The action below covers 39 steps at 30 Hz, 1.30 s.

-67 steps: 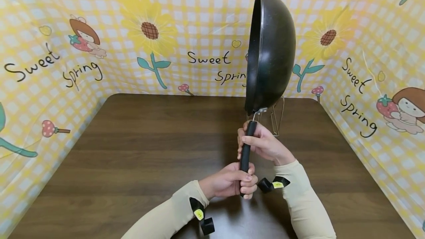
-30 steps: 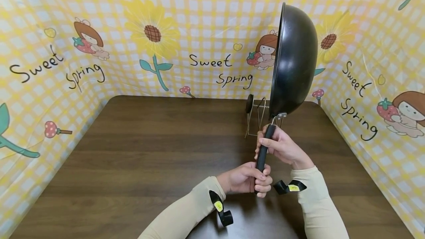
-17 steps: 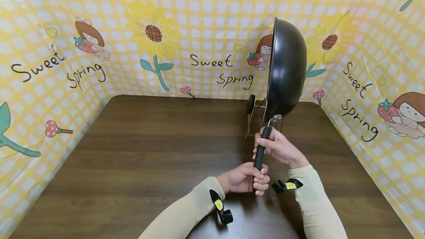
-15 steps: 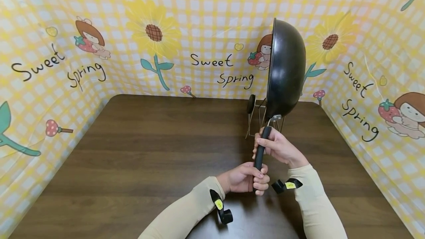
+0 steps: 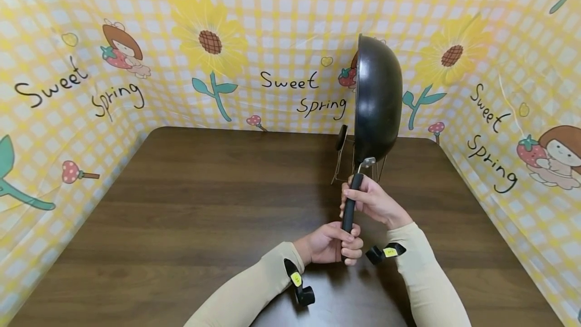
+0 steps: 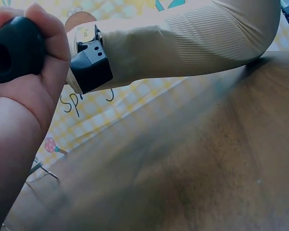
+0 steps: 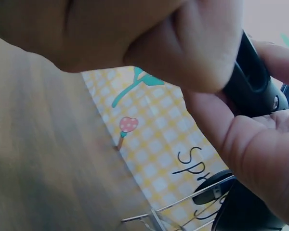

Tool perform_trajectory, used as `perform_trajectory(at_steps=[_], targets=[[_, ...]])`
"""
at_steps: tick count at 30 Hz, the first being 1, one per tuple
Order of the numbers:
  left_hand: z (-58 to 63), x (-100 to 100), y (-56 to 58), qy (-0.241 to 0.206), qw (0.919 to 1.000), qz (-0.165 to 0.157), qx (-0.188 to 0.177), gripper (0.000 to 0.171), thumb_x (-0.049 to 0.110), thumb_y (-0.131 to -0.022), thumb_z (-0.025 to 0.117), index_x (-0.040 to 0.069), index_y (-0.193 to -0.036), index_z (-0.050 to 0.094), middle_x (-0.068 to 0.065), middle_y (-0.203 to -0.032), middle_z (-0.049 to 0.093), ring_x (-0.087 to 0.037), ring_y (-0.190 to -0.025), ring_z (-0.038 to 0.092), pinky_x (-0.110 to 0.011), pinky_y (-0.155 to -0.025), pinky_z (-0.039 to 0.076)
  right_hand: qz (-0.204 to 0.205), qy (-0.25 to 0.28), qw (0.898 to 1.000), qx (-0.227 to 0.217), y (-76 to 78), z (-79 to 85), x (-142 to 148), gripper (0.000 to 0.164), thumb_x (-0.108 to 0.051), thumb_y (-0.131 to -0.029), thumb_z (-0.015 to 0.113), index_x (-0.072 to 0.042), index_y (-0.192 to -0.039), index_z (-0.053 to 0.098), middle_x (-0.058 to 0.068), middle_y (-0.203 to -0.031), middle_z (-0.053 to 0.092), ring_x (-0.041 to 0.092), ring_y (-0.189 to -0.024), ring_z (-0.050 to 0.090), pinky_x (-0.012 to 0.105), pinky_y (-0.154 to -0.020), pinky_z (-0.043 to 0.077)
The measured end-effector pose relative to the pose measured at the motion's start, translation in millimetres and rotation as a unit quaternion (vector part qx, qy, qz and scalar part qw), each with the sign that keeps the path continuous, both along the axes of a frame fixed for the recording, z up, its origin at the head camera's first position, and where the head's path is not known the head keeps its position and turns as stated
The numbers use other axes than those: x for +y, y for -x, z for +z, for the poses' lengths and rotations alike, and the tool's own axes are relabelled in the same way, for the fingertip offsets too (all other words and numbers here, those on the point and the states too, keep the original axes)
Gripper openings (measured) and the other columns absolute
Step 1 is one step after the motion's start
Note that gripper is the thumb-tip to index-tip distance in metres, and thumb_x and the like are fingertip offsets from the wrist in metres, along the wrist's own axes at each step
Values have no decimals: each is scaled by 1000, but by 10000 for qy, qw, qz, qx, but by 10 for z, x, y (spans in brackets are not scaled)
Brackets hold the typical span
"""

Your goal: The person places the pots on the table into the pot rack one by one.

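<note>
A black wok [image 5: 379,100] stands on edge in the head view, its bowl up and its hollow side facing left. Its black handle [image 5: 349,208] points down toward the person. My left hand [image 5: 328,243] grips the handle's lower end, whose butt [image 6: 14,50] shows in the left wrist view. Higher up, near the metal bracket, my right hand [image 5: 376,203] holds the handle with the thumb along it. Behind the bowl is a thin wire rack [image 5: 336,168] with a black disc [image 5: 342,138] on its left; the bowl partly hides it. I cannot tell whether the wok touches the rack.
The dark wooden table [image 5: 204,206] spreads under both arms. A yellow checked cloth [image 5: 281,29] with printed flowers and words hangs behind it and along both sides.
Over the last second the wok has moved down and left, both hands still on its handle. Since half a second ago the rack has shifted slightly left and its disc looks more tilted.
</note>
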State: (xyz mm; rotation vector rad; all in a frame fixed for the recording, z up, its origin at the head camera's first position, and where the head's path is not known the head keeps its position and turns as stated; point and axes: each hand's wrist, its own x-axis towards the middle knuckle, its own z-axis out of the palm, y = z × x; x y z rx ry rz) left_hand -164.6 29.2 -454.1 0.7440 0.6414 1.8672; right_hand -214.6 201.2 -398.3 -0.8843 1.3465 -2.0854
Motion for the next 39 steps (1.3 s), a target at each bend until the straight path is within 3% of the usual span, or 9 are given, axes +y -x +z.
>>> perform_trajectory(at_steps=[16, 24, 39], targets=[[-142, -11, 17, -22, 9984, -107, -549, 10, 13, -89, 52, 21, -87, 47, 9, -67, 38, -4, -59, 34, -21, -62, 35, 165, 505, 9975, -455, 90, -276, -30, 22, 12, -99, 40, -8, -97, 50, 4, -88, 62, 18, -79, 67, 37, -77, 58], [-184, -35, 2, 180, 9982, -77, -569, 12, 9, -90, 45, 21, -85, 46, 8, -67, 38, -5, -60, 34, -23, -63, 35, 433, 751, 9950, -495, 126, -372, -39, 18, 11, -97, 47, -7, -95, 45, 7, -88, 65, 20, -80, 67, 36, -78, 58], [-245, -56, -17, 829, 9949, 161, -555, 19, 5, -91, 36, 19, -82, 45, 6, -66, 38, -8, -60, 37, -28, -66, 37, 841, 951, 9886, -815, 163, -525, -30, 21, 11, -96, 47, -10, -97, 45, 7, -91, 67, 20, -85, 67, 38, -85, 56]])
